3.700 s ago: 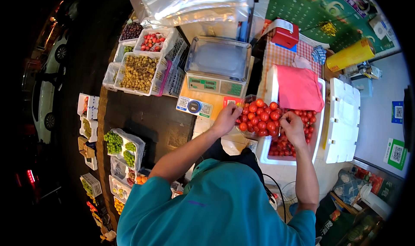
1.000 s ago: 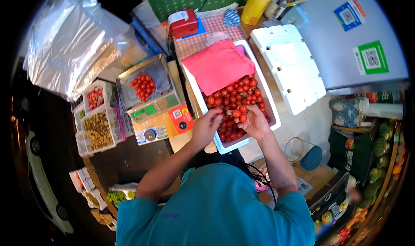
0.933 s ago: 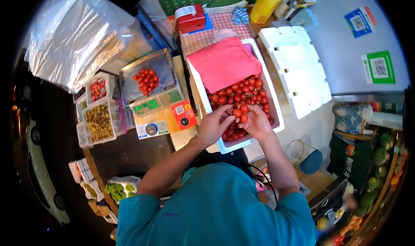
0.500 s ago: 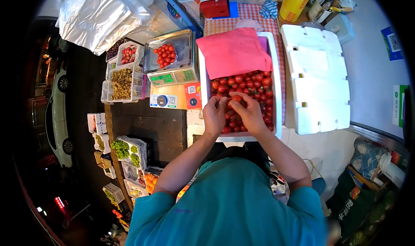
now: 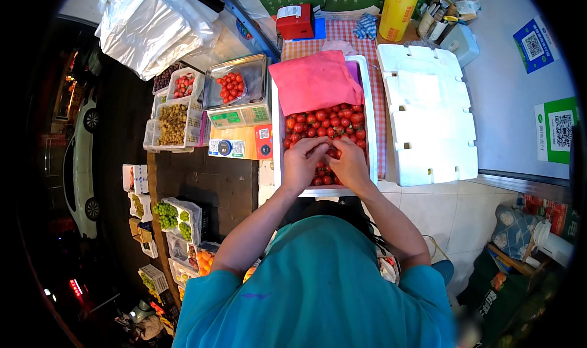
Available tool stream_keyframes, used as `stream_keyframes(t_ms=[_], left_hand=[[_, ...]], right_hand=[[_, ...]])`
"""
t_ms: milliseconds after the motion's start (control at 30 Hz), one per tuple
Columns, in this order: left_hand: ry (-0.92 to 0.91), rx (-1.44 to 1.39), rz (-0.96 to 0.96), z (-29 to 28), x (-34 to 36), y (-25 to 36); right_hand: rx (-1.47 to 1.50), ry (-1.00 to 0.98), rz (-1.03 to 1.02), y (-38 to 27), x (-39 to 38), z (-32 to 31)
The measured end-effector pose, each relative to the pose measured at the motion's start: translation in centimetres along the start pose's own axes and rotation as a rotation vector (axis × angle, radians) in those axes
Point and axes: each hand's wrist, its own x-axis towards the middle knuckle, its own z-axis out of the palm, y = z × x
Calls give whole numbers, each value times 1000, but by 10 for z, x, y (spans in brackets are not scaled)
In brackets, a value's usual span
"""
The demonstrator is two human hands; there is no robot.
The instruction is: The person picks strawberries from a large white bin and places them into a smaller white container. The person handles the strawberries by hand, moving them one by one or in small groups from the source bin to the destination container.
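Red tomatoes [image 5: 323, 125] are being contained by a white foam box [image 5: 370, 115]. Above them, the left hand [image 5: 301, 166] and right hand [image 5: 352, 166] are being held close together, fingers partly curled; whether a tomato is being gripped cannot be told.

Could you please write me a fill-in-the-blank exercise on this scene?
The bare left hand and bare right hand are over the small, round, ____-coloured tomatoes in the white foam box.
The flat pink sheet covers the box's ____ (near/far) end.
The silver-topped weighing scale stands on the box's ____ side.
The upright cylindrical roll beyond the white foam slab is coloured ____.

Missing words: red; far; left; yellow.
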Motion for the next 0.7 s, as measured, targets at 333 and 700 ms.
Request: stream_keyframes(t_ms=[333, 700], left_hand=[[98, -755, -679, -9, 23, 0], [-268, -717, -678, -6, 22, -17]], right_hand=[[162, 19, 132, -12, 1, 0], [834, -254, 449, -8, 18, -23]])
